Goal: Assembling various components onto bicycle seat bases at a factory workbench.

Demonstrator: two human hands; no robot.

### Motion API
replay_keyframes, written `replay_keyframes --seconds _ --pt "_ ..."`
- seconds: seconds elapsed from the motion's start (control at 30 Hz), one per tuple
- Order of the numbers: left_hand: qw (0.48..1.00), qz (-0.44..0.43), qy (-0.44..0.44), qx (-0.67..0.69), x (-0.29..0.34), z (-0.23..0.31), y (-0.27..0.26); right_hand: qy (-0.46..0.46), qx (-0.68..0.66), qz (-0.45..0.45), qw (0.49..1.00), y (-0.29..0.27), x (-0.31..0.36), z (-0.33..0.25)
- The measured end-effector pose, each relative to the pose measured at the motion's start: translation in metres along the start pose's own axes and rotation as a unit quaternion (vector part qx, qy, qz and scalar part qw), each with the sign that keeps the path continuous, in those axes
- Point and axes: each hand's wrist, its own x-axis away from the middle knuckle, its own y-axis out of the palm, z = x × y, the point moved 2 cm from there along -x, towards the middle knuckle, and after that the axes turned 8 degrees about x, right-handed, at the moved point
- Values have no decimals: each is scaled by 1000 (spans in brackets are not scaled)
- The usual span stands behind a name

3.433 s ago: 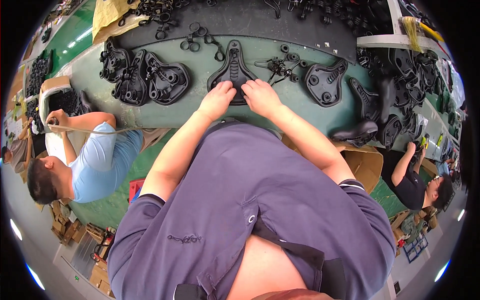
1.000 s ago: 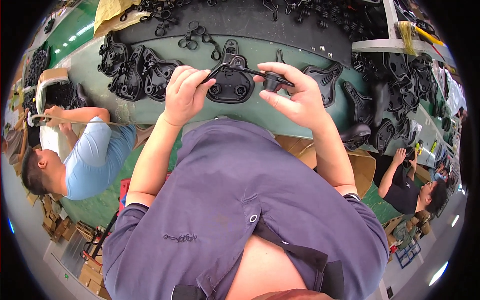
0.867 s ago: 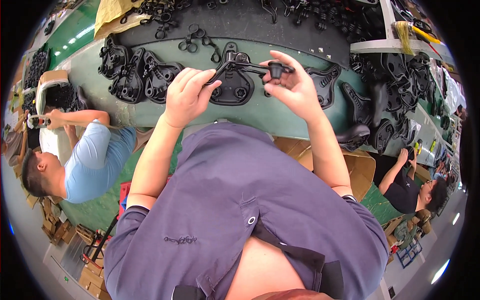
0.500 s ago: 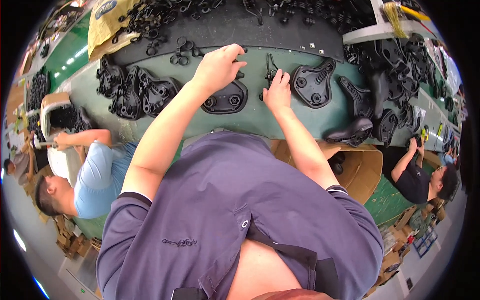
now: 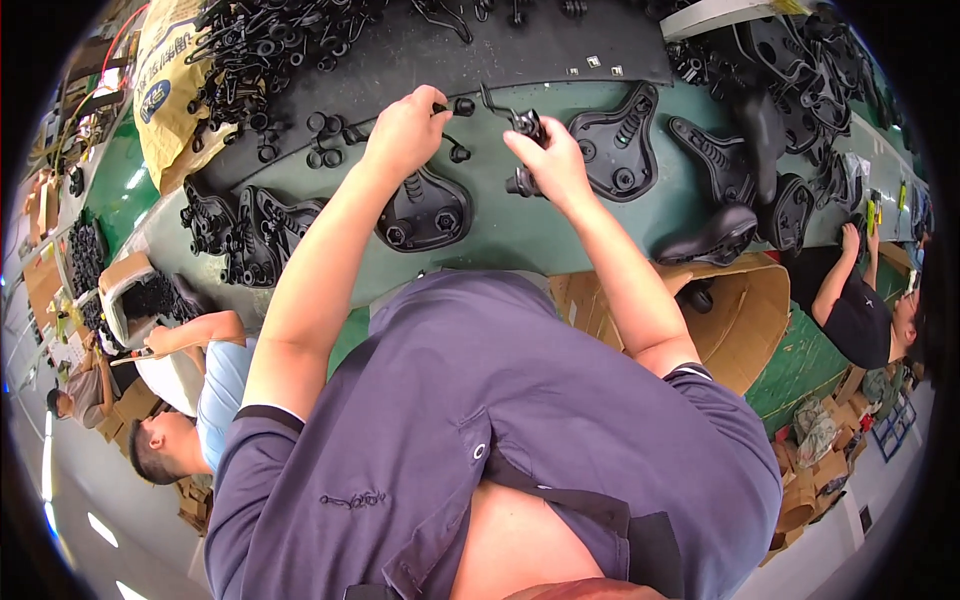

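Observation:
My left hand (image 5: 402,132) is closed on a small black part with rounded ends (image 5: 461,107); the fingers hide some of it. In my right hand (image 5: 560,165) is a black bent-wire frame with a clamp on it (image 5: 526,124), tilted over the green bench. An upside-down bicycle saddle (image 5: 432,212) lies below my left hand, partly hidden behind that forearm. Just right of my right hand another upturned saddle (image 5: 625,150) shows its ribbed underside. Several more saddles with metal fittings (image 5: 262,235) lie left of my left forearm.
A heap of black parts (image 5: 270,45) and a yellow sack (image 5: 165,95) are at the far left. More saddles (image 5: 708,237) crowd the right. A cardboard box (image 5: 745,320) stands below the bench edge. Co-workers are at the left (image 5: 215,375) and right (image 5: 865,320).
My right hand has turned and raised the wire frame with its clamp off the bench. My left hand's small black part now shows more clearly. The whole view has shifted.

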Motion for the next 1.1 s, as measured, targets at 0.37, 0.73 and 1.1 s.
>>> replay_keyframes --seconds 0.37,0.73,1.1 --pt "1000 9 -26 0 4 9 11 -29 -202 -19 979 31 -19 4" --pt "992 42 -65 98 6 -3 4 -30 -28 26 999 20 -34 17" --pt "642 -80 -120 753 52 -30 -51 165 -342 -369 849 14 -21 -48"
